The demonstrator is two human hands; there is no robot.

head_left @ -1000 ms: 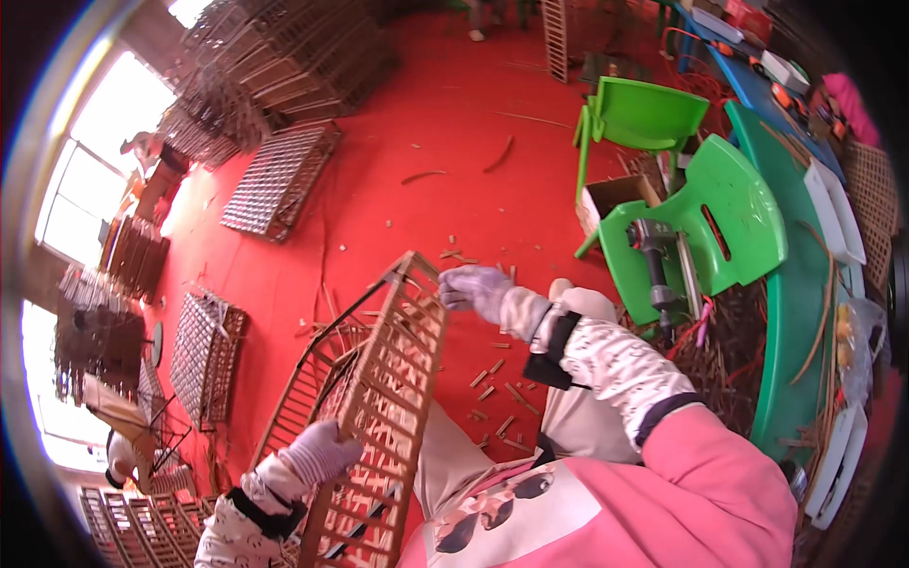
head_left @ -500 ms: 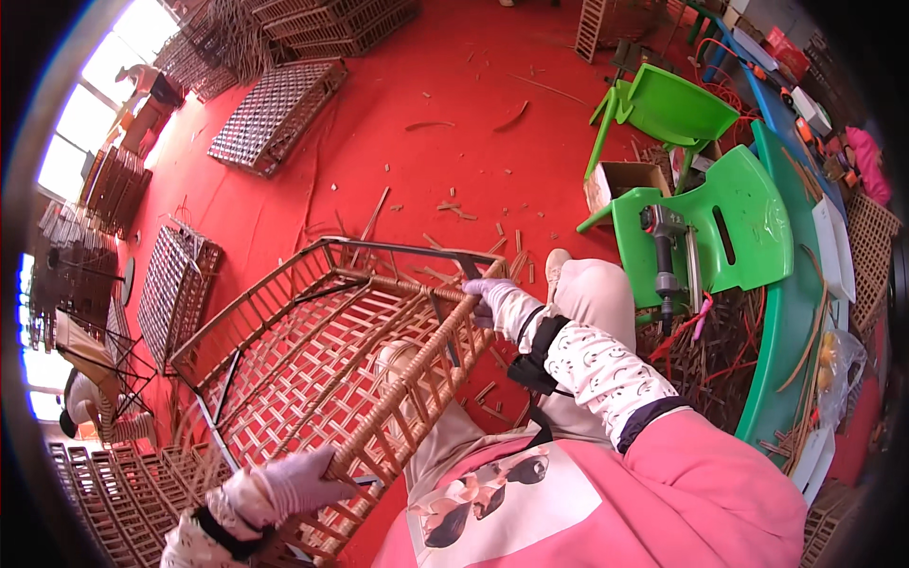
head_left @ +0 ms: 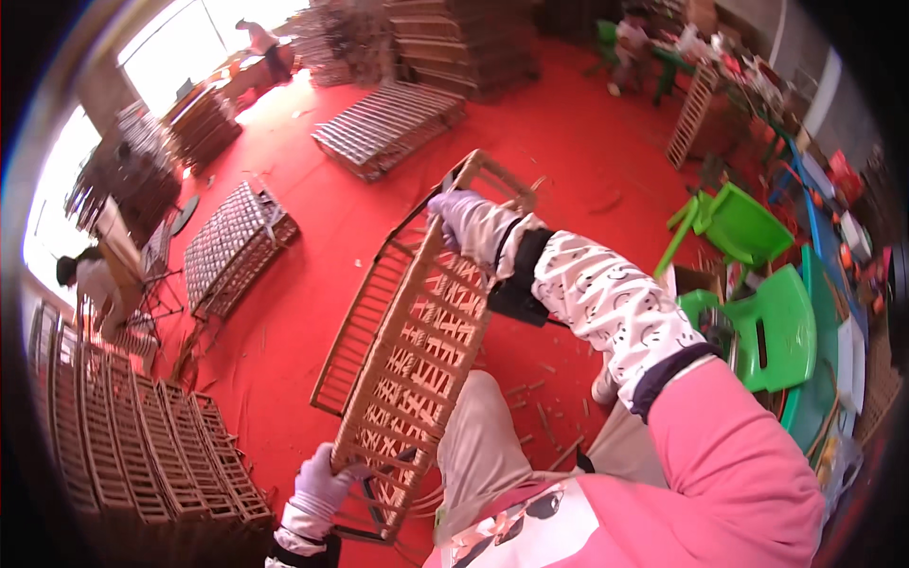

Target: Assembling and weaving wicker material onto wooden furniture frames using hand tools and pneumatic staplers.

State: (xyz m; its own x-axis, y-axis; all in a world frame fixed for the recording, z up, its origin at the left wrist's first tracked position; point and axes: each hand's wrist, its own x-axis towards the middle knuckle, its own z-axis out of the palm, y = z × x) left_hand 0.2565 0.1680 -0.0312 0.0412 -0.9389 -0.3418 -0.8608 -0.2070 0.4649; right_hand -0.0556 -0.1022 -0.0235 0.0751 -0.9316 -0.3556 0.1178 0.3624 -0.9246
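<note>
Between my hands a brown woven wicker basket (head_left: pixel 405 371) is tilted up on its side in front of my knees, its lattice base turned partly toward me. My gloved left hand (head_left: pixel 324 481) grips the near lower corner of its rim, fingers wrapped round the slats. At the far upper end my gloved right hand (head_left: pixel 458 220) is closed on the rim. Dark metal strips show along the frame. Some of my fingertips are hidden behind the wicker.
A stack of wicker frames (head_left: pixel 142 445) stands at left. Two woven pieces (head_left: pixel 237 251) lie on the red floor ahead. Green chairs (head_left: pixel 772 331) and a cluttered green table (head_left: pixel 822 379) are at right. Cane scraps litter the floor. A person (head_left: pixel 102 284) sits far left.
Both hands have lifted and tipped the basket from lying open in front of my lap to standing on its side. My right hand has moved forward and up; the view has swung left.
</note>
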